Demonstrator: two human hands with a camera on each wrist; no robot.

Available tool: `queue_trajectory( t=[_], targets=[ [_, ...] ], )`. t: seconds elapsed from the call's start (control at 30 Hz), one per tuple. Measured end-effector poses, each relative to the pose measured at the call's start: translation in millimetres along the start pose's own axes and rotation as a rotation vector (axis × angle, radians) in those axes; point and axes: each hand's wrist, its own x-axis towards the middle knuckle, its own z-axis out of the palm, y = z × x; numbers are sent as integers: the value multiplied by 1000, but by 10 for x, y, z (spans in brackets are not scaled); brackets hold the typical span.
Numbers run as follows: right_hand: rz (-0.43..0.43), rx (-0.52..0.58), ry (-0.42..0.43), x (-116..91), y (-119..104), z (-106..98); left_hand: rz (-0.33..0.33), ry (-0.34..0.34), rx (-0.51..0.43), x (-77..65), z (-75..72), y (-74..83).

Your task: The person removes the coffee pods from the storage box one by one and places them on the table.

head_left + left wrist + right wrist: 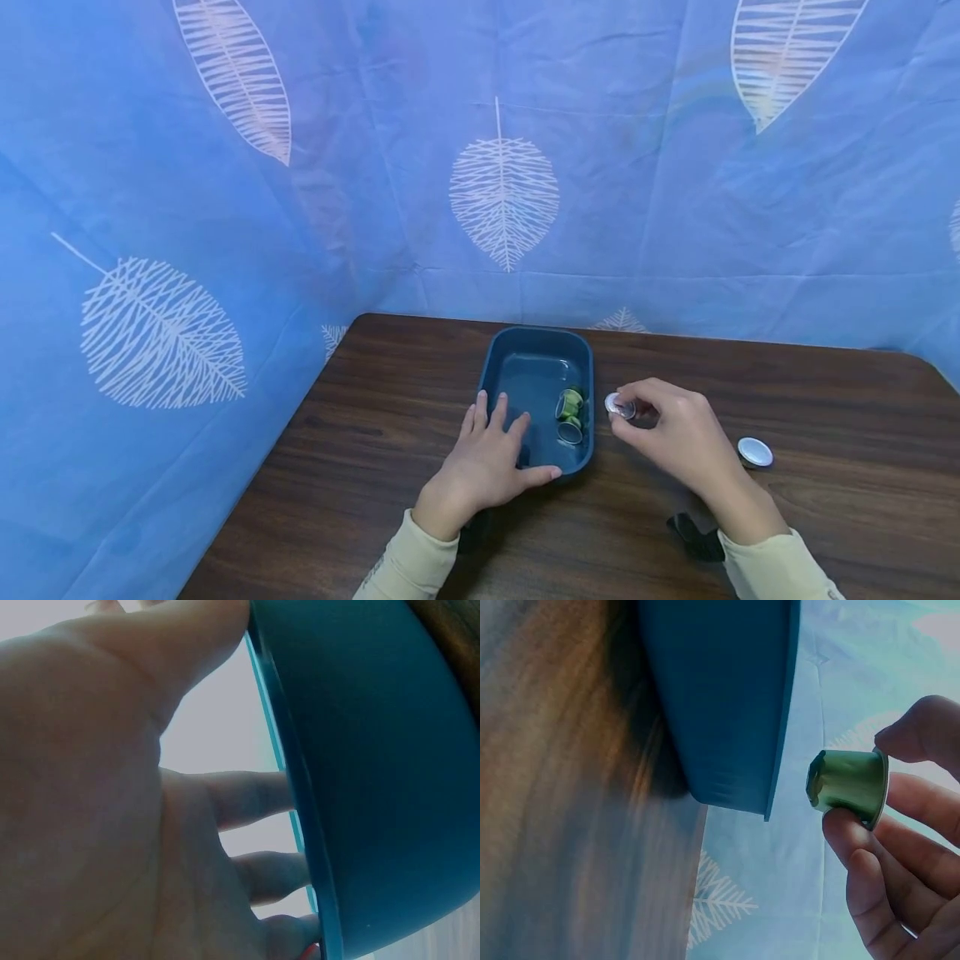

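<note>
My right hand (pixel 686 433) pinches a green coffee capsule (pixel 847 780) between thumb and fingers, just right of a dark blue rectangular tray (pixel 590 375). In the head view the held capsule's pale foil lid (pixel 617 405) shows. Two capsules lie on their sides against the tray's right wall: a green one (pixel 569 403) and, nearer me, another (pixel 570 431) with its lid facing me. My left hand (pixel 483 467) rests over the tray's near left corner with fingers spread, its thumb on the near rim. The left wrist view shows its fingers (pixel 251 796) reaching past the tray's rim.
Another capsule (pixel 754 452) stands lid up on the brown wooden table (pixel 847 417), right of my right hand. A black strap-like thing (pixel 696 537) is by the right wrist. Blue cloth with white leaf prints (pixel 390 167) hangs behind and to the left.
</note>
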Motion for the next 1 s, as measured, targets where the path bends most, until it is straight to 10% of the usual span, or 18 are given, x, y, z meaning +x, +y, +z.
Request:
queue_trajectory(
  t=[1.0],
  targets=[
    [55,-85,26,-348,193,-182,31,10,-16,-20,-17,-9]
  ],
)
